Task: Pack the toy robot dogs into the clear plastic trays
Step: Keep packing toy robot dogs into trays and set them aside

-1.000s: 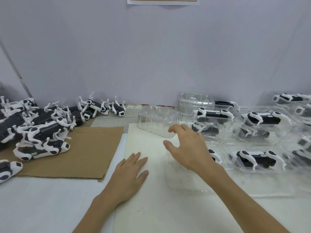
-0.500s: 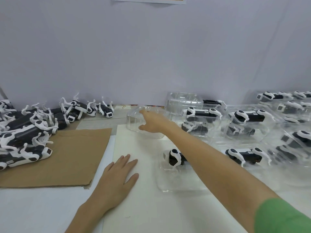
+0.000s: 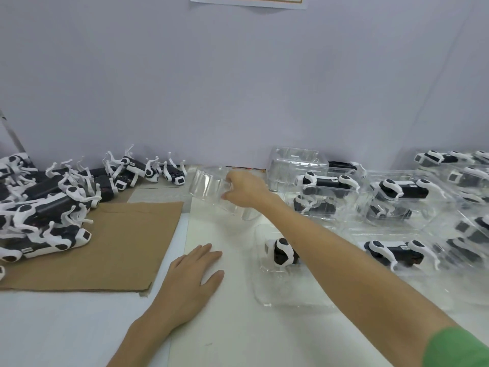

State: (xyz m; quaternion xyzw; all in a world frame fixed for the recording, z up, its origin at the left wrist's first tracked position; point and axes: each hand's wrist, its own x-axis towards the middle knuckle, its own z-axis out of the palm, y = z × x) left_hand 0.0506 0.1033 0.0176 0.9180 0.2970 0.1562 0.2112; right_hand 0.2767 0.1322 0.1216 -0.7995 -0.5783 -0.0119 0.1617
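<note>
My right hand [image 3: 244,190] reaches far forward and grips the rim of an empty clear plastic tray [image 3: 211,190], which is tilted up off the table near the wall. My left hand [image 3: 191,278] rests flat, fingers straight, on the white sheet [image 3: 217,327]. Under my right forearm a clear tray [image 3: 277,292] holds one black-and-white toy robot dog [image 3: 281,251], partly hidden by the arm. A heap of loose toy dogs [image 3: 50,205] lies at the left.
A brown cardboard sheet [image 3: 111,247] lies left of the white sheet. Several filled clear trays [image 3: 397,197] crowd the right side, some stacked against the grey wall [image 3: 238,88]. More packed dogs [image 3: 391,251] sit at right front.
My right hand left the near tray, reached to the empty tray by the wall, took hold of it and tilted it up. My left hand stayed put.
</note>
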